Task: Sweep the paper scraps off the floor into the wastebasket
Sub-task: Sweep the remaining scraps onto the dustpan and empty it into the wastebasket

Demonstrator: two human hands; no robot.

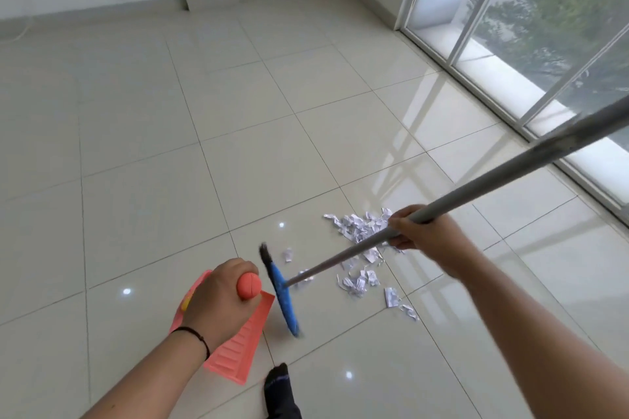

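White paper scraps lie in a loose pile on the pale floor tiles, with more scraps scattered closer to me. A blue broom head rests on the floor just left of the scraps, on a long grey handle. My right hand is closed around that handle. My left hand grips the round orange top of the handle of a salmon-pink dustpan, which sits on the floor left of the broom head. No wastebasket is in view.
A dark-socked foot stands just below the dustpan and broom. Sliding glass doors run along the right side. White walls and a baseboard close off the far end of the tiled floor.
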